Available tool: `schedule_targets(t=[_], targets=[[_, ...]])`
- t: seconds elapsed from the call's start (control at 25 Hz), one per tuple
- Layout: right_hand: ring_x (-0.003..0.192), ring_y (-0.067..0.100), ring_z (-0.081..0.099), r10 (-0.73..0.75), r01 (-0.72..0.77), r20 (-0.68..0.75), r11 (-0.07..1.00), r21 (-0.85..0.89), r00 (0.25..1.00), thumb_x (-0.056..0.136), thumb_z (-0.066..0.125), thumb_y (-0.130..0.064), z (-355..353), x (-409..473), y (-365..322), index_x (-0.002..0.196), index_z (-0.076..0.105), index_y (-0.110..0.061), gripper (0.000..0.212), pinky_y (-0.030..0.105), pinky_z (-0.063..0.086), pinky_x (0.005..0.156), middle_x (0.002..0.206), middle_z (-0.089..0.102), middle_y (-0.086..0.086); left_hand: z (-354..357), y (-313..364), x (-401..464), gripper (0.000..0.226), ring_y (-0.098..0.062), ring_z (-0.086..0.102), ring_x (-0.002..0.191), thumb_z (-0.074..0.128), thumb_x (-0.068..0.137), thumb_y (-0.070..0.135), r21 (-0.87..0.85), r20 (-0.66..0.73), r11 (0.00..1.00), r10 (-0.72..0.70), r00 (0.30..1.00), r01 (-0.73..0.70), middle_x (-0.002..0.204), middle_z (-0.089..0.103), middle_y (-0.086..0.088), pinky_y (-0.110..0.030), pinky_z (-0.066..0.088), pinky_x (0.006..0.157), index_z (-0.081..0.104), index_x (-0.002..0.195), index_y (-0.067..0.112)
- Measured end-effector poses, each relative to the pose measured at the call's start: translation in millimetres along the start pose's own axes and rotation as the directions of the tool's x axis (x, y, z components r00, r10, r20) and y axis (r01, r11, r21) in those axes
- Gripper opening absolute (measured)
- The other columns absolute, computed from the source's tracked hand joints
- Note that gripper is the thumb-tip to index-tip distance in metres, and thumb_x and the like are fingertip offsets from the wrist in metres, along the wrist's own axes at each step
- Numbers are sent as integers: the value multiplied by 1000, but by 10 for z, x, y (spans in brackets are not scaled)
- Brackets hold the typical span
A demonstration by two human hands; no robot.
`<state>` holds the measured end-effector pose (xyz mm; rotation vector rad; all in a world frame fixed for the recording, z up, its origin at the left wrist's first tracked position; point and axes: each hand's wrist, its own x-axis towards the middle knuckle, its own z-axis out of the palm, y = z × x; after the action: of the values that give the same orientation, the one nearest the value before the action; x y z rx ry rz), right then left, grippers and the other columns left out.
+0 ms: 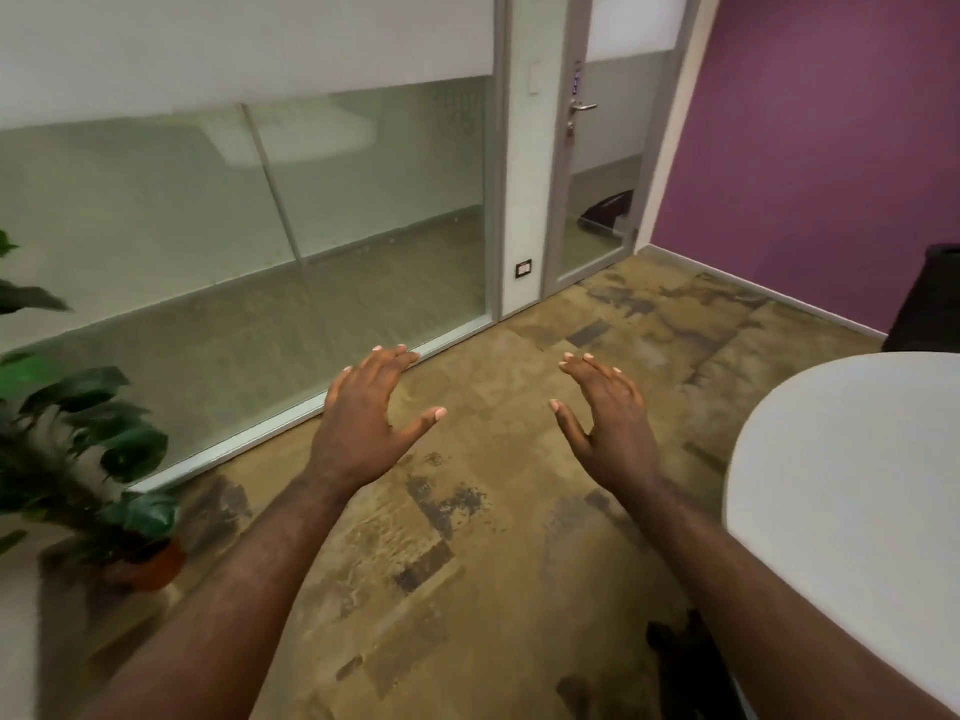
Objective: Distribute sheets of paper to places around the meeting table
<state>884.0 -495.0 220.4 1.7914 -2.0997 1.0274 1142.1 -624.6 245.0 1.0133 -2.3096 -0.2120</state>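
My left hand and my right hand are both stretched out in front of me over the carpet, palms down, fingers spread, holding nothing. The rounded end of the white meeting table fills the right side of the view, just right of my right forearm. No sheets of paper are in view, and the visible part of the tabletop is bare.
A glass partition wall runs along the left and back, with a glass door beside it. A potted plant stands at the left. A purple wall and a dark bin are at the right. A dark object lies on the floor near the table.
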Motion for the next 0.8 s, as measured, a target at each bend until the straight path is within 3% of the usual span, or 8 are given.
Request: schedule_targets(t=[0.24,0.4,0.6,0.8], targets=[[137,18,42,177,-184,-78,979,-87,981,95,54,-32,229,741,542,136,47,-21,43,46,31,114,145,50,-1,767,-228,1456,73,-15,33,142,48,77,71,-102,110,979,187,976,-176,148,46,6,-44,24,113,45,136,29],[136,20,43,302,-333,-191,929,-159,934,95,55,-33,284,1152,1304,136,47,-20,44,46,35,110,145,51,0,1518,-93,2409,72,-15,34,142,51,77,70,-158,144,940,324,935,-301,148,46,6,-46,27,114,44,137,30],[135,23,46,466,-535,-311,823,-190,828,94,56,-34,221,1582,2429,135,49,-20,44,43,36,106,143,53,2,2484,549,3538,70,-15,36,140,58,78,65,-254,187,873,467,864,-416,147,47,8,-50,28,114,46,137,29],[133,21,47,515,-623,-375,734,-270,770,95,51,-39,-87,1896,3324,136,48,-22,45,42,36,106,143,53,0,3319,1424,4431,67,-13,35,140,59,80,64,-349,194,774,611,767,-529,146,47,9,-46,24,115,45,137,31]])
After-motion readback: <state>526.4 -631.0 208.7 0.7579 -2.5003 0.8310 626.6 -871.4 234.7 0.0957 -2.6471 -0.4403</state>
